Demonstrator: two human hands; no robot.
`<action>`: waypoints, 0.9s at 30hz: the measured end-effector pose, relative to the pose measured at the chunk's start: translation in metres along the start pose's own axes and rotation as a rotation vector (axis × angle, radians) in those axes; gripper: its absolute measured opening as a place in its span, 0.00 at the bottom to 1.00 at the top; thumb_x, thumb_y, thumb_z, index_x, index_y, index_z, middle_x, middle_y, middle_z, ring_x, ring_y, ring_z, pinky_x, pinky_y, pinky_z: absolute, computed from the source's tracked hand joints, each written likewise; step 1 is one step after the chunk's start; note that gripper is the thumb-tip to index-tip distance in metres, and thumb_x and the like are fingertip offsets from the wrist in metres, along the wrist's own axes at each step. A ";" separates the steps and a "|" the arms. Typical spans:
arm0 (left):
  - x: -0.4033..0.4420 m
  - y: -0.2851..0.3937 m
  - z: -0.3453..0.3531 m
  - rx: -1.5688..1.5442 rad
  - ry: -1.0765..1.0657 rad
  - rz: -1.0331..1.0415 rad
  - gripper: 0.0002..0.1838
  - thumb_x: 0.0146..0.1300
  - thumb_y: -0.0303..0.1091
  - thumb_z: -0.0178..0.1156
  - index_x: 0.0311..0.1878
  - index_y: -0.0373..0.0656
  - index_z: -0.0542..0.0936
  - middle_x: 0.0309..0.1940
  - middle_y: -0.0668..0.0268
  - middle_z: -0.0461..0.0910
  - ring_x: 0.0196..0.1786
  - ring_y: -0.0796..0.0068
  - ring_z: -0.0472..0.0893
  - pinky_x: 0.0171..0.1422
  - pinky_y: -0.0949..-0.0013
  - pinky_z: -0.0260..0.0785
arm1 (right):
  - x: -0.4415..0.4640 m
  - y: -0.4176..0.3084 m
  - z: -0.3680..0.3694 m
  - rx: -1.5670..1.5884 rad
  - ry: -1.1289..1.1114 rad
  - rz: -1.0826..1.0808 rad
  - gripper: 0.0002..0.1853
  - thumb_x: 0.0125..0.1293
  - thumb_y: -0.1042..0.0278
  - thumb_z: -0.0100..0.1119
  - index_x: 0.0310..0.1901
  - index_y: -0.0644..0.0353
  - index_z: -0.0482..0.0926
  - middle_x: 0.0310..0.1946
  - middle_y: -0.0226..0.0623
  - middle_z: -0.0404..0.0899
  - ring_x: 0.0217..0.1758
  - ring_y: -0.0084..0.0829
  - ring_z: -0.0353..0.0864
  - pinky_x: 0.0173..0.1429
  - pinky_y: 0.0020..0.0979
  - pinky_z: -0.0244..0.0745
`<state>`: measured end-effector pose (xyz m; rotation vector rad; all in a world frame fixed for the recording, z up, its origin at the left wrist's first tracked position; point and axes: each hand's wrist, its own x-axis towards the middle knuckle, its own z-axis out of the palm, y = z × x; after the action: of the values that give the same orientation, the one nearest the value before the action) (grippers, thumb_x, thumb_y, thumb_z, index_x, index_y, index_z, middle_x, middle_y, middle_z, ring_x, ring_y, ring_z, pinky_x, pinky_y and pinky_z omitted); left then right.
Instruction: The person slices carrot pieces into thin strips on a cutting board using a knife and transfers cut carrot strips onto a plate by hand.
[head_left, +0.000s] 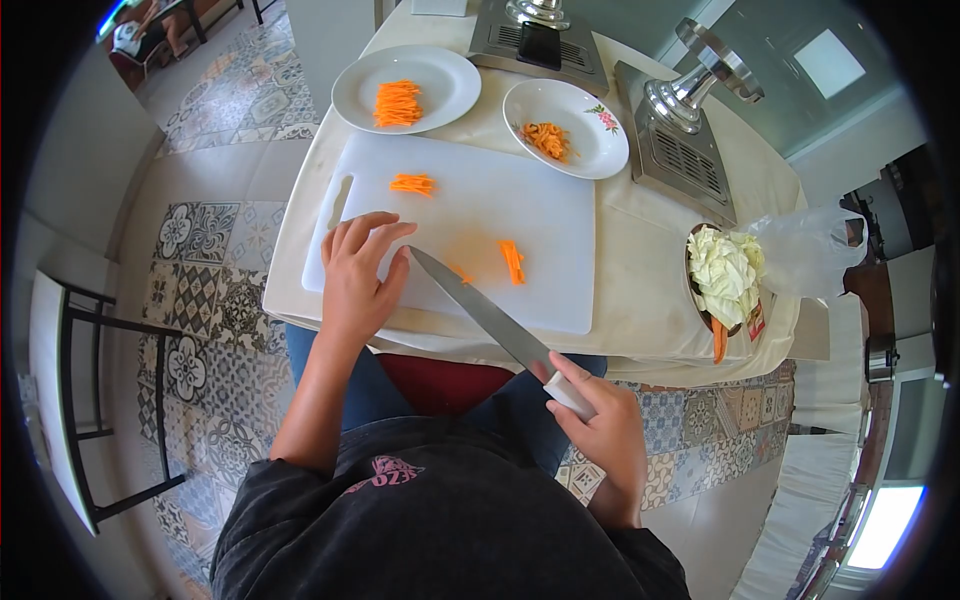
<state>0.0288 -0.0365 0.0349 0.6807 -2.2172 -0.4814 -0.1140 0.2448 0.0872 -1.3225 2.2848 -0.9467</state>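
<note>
My right hand (602,430) is wrapped round the white handle of a kitchen knife (485,315). The blade slants up and left over the near part of a white cutting board (540,180), its tip close to my left hand. My left hand (358,268) is over the board's left side, fingers apart, with nothing visible in it. Beyond its fingertips lies a small bundle of carrot strips (412,184). A second bundle of carrot sticks (512,262) rests right of the blade, and a small carrot bit (460,273) is beside the blade.
Behind the board stand a white plate (350,92) with a neat carrot pile and a flowered bowl (590,150) of carrot scraps. At right, a bowl of cabbage (725,275) has a carrot (719,342) against it, beside a plastic bag (810,245). Metal stands (680,150) are farther back.
</note>
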 end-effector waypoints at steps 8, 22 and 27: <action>-0.009 0.014 0.007 -0.113 -0.018 0.124 0.12 0.55 0.27 0.71 0.44 0.48 0.86 0.45 0.68 0.83 0.50 0.63 0.79 0.65 0.57 0.64 | 0.007 0.012 0.006 -0.084 0.027 0.009 0.27 0.58 0.71 0.70 0.62 0.44 0.83 0.34 0.38 0.85 0.36 0.43 0.85 0.40 0.37 0.79; 0.002 0.019 0.025 -0.008 -0.221 0.012 0.03 0.58 0.33 0.69 0.35 0.48 0.88 0.53 0.68 0.80 0.61 0.61 0.75 0.76 0.46 0.54 | 0.010 0.002 0.014 -0.208 0.030 -0.059 0.27 0.59 0.69 0.70 0.61 0.37 0.83 0.29 0.34 0.80 0.31 0.39 0.81 0.36 0.39 0.77; 0.013 0.013 0.025 -0.005 -0.262 0.102 0.03 0.61 0.29 0.67 0.37 0.47 0.87 0.53 0.67 0.80 0.62 0.61 0.74 0.75 0.49 0.55 | 0.009 0.002 0.010 -0.177 0.005 -0.064 0.27 0.59 0.69 0.71 0.61 0.37 0.83 0.29 0.34 0.79 0.32 0.40 0.82 0.36 0.38 0.77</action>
<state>-0.0019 -0.0310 0.0329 0.5222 -2.4813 -0.5501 -0.1139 0.2344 0.0784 -1.4733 2.3897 -0.7831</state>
